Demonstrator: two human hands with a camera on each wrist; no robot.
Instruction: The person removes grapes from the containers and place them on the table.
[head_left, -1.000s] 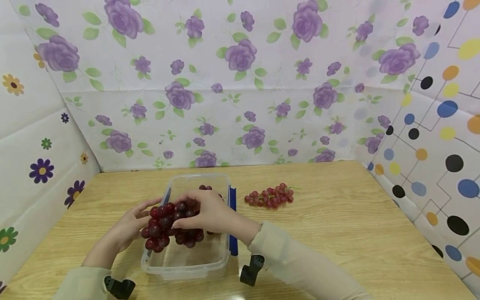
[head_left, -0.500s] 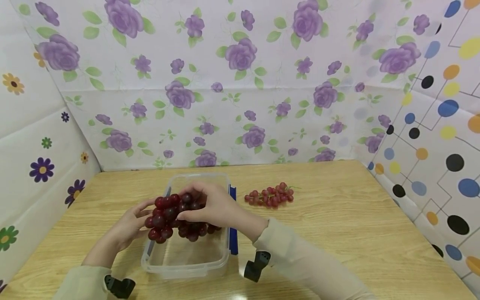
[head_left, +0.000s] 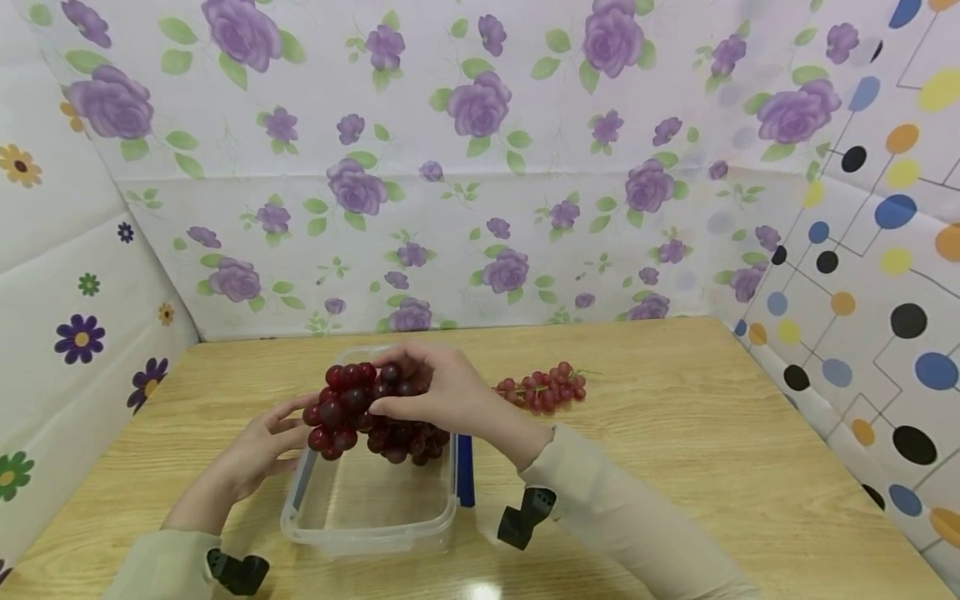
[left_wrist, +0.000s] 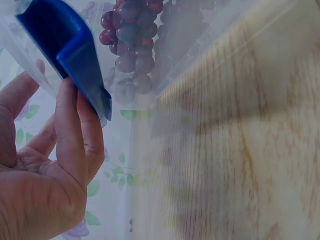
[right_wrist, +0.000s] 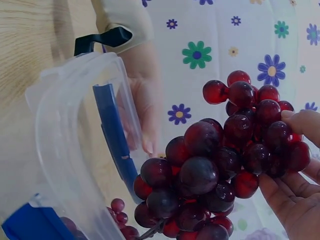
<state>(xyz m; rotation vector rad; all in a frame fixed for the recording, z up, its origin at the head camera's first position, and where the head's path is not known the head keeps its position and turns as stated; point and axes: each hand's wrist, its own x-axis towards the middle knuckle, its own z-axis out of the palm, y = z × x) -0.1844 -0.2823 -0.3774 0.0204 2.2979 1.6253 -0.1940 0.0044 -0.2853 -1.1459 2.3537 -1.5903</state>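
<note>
Grapes (head_left: 352,400): one bunch, right grip (head_left: 450,396)

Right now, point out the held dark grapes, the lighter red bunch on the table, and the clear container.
Dark grapes (right_wrist: 226,160): right wrist view, middle of the bunch.
Lighter red bunch (head_left: 548,392): head view, middle grapes.
Clear container (head_left: 372,534): head view, near rim.

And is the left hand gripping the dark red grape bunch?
No, the right hand grips the dark red grape bunch; the left hand touches a blue latch.

The container (head_left: 367,532) has room above its near end, but dark grapes (head_left: 352,407) seemingly block the far.
</note>
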